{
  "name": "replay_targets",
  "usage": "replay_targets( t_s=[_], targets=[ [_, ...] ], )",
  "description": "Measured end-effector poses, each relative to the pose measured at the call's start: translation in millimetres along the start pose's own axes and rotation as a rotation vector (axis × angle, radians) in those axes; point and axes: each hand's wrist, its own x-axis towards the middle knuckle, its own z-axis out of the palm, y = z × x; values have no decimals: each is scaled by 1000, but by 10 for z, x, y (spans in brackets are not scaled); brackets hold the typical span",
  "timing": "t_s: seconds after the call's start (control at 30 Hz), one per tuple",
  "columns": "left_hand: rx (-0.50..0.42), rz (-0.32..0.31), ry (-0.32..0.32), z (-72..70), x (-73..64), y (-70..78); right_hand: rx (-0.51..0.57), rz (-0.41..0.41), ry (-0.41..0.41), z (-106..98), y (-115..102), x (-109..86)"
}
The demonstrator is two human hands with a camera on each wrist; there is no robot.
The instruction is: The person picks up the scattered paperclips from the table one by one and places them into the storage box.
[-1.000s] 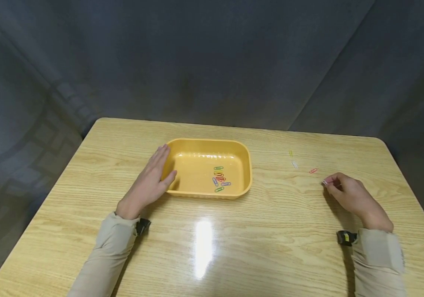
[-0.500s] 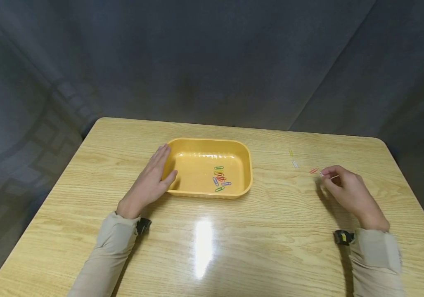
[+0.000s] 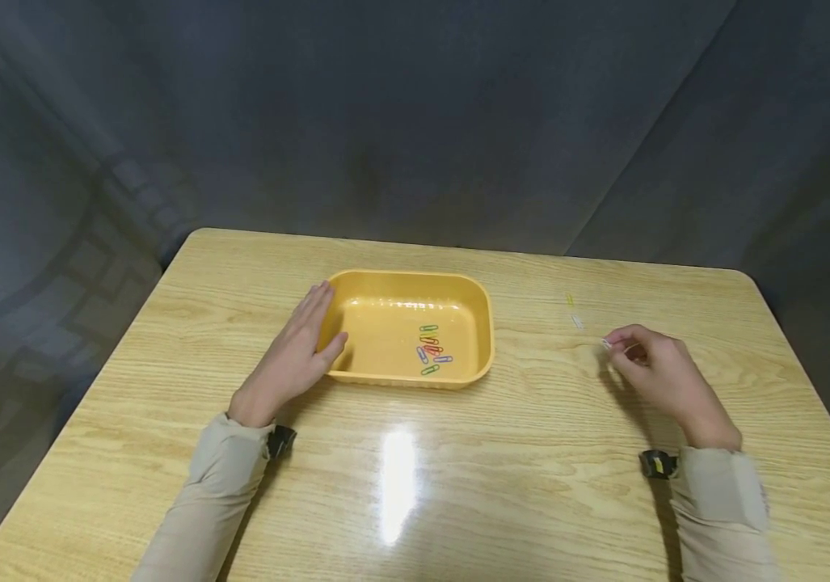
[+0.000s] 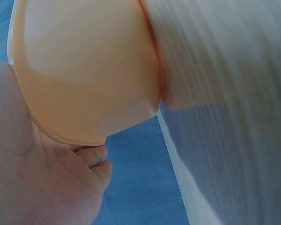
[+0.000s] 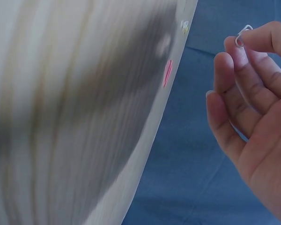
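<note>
In the head view, my left hand (image 3: 287,360) holds the left rim of a yellow plastic tray (image 3: 400,378), with the thumb over the inside and the fingers along the rim. The left wrist view shows the tray's wall (image 4: 93,70) against the palm. Between thumb and fingertips, my right hand (image 3: 658,372) pinches a white paper clip (image 5: 244,35) above the table. A red paper clip (image 5: 167,73) lies on the wood near it; the hand hides it in the head view. Several coloured paper clips, among them a green clip (image 3: 430,370), lie inside the tray.
A white clip (image 3: 578,322) and a yellow clip (image 3: 570,299) lie on the wooden table (image 3: 516,453), right of the tray. Dark curtains (image 3: 400,121) hang behind the table's far edge.
My right hand has moved left with the white paper clip and now covers the red one in the head view. The left hand and the tray have stayed put.
</note>
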Motion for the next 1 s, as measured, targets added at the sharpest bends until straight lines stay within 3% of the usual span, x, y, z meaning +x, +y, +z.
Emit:
replay_targets(
  t_s=[0.53, 1.0],
  targets=[
    [15, 13, 10, 6, 6, -4, 30, -80, 15, 93, -225, 41],
    [17, 10, 7, 8, 6, -11, 72, -185, -28, 210, -686, 181]
  ],
)
